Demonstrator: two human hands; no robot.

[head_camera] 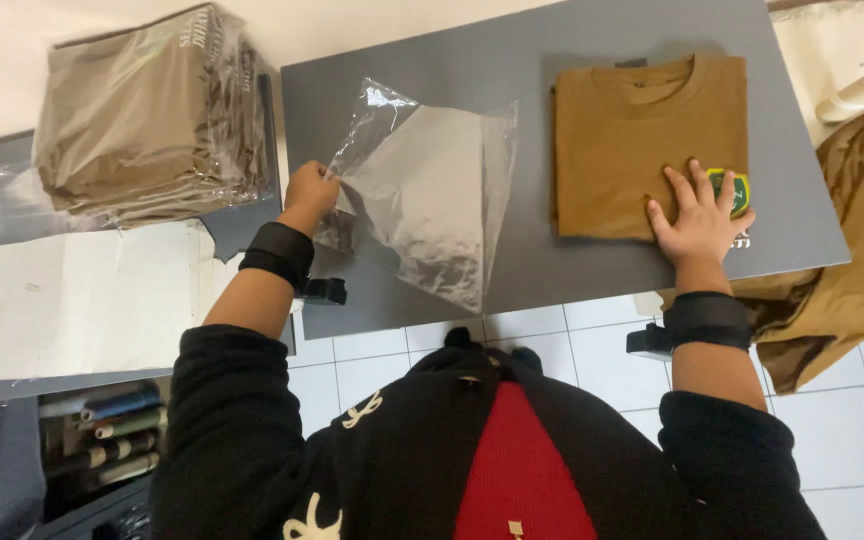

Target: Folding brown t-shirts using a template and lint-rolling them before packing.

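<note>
One grey board (572, 40) fills the upper centre. Folded brown shirt (632, 150) lies upper right on it, right hand (700, 218) pressing flat, fingers spread. Clear plastic bag (432, 200) lies centre; left hand (310, 192) pinches its edge. Risk: bag could slip or crumple under one-point grip.

On the tabletop (552, 60), a folded shirt (632, 150) lies at the right under the right hand (700, 215), a plastic bag (432, 190) lies left of it, pinched by the left hand (310, 192), and a stack of bagged shirts (152, 110) sits farther left.
</note>
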